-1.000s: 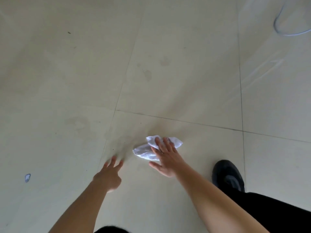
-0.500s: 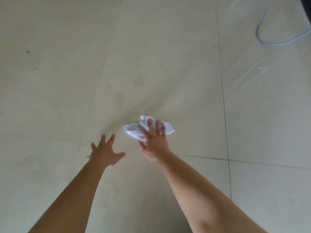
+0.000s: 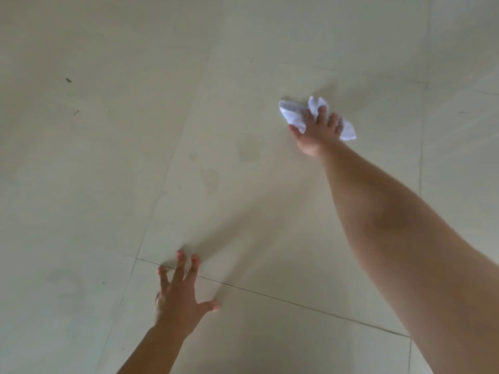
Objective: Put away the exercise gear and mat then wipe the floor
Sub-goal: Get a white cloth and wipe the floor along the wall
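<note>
Cloth (image 3: pixel 293 114), white and crumpled, lies on the floor (image 3: pixel 108 157) far out to the right, pinned under the right hand (image 3: pixel 314 133). That hand's grip is apart, fingers spread and pressing, not curled round it. The left hand (image 3: pixel 179 300) is splayed flat on the floor as a prop. Faint smudges (image 3: pixel 210 176) sit between the hands. The stroke would go best with even pressure and overlapping sweeps across them.
</note>
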### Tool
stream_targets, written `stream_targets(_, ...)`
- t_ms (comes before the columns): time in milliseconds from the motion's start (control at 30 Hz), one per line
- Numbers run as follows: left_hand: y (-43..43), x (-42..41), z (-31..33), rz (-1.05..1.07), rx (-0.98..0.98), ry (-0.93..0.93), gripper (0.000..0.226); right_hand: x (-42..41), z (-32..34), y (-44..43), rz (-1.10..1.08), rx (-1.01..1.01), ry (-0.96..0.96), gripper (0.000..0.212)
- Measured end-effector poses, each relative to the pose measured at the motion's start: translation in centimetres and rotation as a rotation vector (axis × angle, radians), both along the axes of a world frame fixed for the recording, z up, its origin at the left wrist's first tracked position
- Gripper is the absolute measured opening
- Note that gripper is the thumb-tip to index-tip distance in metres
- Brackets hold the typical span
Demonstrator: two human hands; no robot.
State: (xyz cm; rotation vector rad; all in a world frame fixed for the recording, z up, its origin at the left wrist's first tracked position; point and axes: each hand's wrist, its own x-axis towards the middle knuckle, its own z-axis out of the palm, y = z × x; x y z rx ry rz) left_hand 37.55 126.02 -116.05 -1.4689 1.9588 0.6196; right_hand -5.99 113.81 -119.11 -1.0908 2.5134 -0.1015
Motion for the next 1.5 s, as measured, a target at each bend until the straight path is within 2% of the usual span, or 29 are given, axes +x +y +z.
stream_targets(67, -0.1, 0.1, 0.0, 0.008, 0.009, -0.002, 0.124, 1.3, 0.1, -2.8, 0.043, -0.013, -0.015, 0.069)
stream_targets(133, -0.2, 0.2, 0.3, 0.020, 0.023, -0.004, 0.124, 5.2, -0.1, -3.3, 0.219, -0.024, 0.014, 0.066)
stream_targets(200, -0.5, 0.0, 0.6, 0.028, 0.042, -0.013, 0.125, 10.1, 0.1, -2.1, 0.349, -0.044, 0.002, 0.068)
stream_targets(333, -1.1, -0.7, 2.0, 0.058, 0.114, -0.080, 0.118, 17.4, 1.4, 2.6, 0.461, 0.058, -0.154, 0.072)
stream_targets(433, -2.7, -1.4, 3.5, 0.030, 0.188, -0.129, 0.090, 18.6, 2.4, 5.5, 0.495, 0.146, -0.228, 0.070)
stream_targets(533, -6.3, -3.5, 5.1, -0.077, 0.174, -0.208, 0.060, 16.6, 2.8, 5.9, 0.526, 0.129, -0.264, 0.064)
stream_targets(700, -11.8, -9.1, 5.3, -0.104, -0.070, -0.016, 0.052, 9.2, 1.8, 4.4, 0.343, 0.025, -0.145, 0.062)
stream_targets(800, -14.5, -13.3, 3.8, -0.204, -0.138, 0.079, 0.053, 3.7, 0.5, 1.5, 0.139, 0.013, -0.044, 0.061)
stream_targets(900, -16.2, -15.6, 1.6, -0.310, -0.187, 0.145, 0.054, 0.4, 0.3, -3.3, -0.136, -0.032, -0.074, 0.056)
stream_targets(967, -16.7, -15.4, 0.2, -0.345, -0.214, 0.168, 0.056, 0.3, 0.3, -6.7, -0.195, -0.084, -0.054, 0.053)
stream_targets(1000, -16.9, -15.0, -0.3, -0.363, -0.232, 0.181, 0.058, 1.1, -0.1, -8.2, -0.131, -0.105, -0.004, 0.053)
stream_targets(1067, -17.1, -14.0, -0.8, -0.420, -0.262, 0.202, 0.059, 4.1, -0.8, -10.1, 0.144, -0.134, 0.051, 0.053)
stream_targets(1200, -17.4, -13.1, -0.5, -0.500, -0.262, 0.189, 0.063, 11.4, -1.0, -6.8, 0.666, -0.173, 0.016, 0.057)
stream_targets(1267, -17.4, -12.8, -0.3, -0.460, -0.245, 0.276, 0.060, 11.9, -1.0, -3.8, 0.808, -0.191, -0.030, 0.053)
stream_targets(1333, -18.0, -11.7, 0.2, -0.344, -0.257, 0.435, 0.049, 10.5, -1.3, -2.5, 0.837, -0.212, -0.008, 0.053)
stream_targets(1400, -19.1, -9.4, 0.6, -0.183, -0.405, 0.559, 0.041, 8.9, -1.6, -3.6, 0.683, -0.233, 0.060, 0.053)
stream_targets(1500, -20.9, -4.5, 1.5, 0.083, -0.554, 0.478, 0.036, 9.8, -0.3, -7.5, 0.360, -0.159, 0.056, 0.048)
